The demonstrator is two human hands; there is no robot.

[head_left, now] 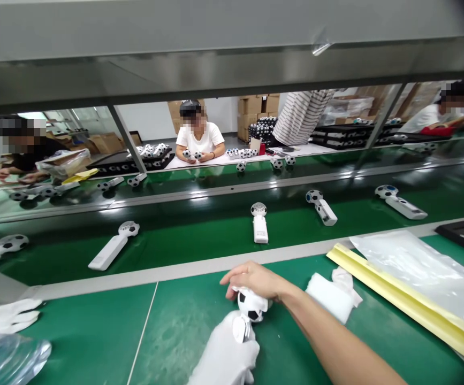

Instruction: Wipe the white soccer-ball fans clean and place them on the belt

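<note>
A small fan with a black-and-white soccer-ball head (251, 307) is held low in front of me, its white handle pointing down. My left hand (223, 350), in a white glove, grips it from below. My right hand (251, 280) is bare and curves over the top of the ball, pressing a white cloth (250, 295) against it. The fingers hide part of the head. A crumpled white cloth or glove (332, 294) lies on the green mat just right of my right forearm.
A moving-belt line (199, 251) carries several soccer-ball fans (259, 222) beyond the green mat. A clear plastic sheet (416, 272) on a yellow strip (400, 302) lies at right. White gloves (7, 315) lie at left. Co-workers sit across the line (198, 133).
</note>
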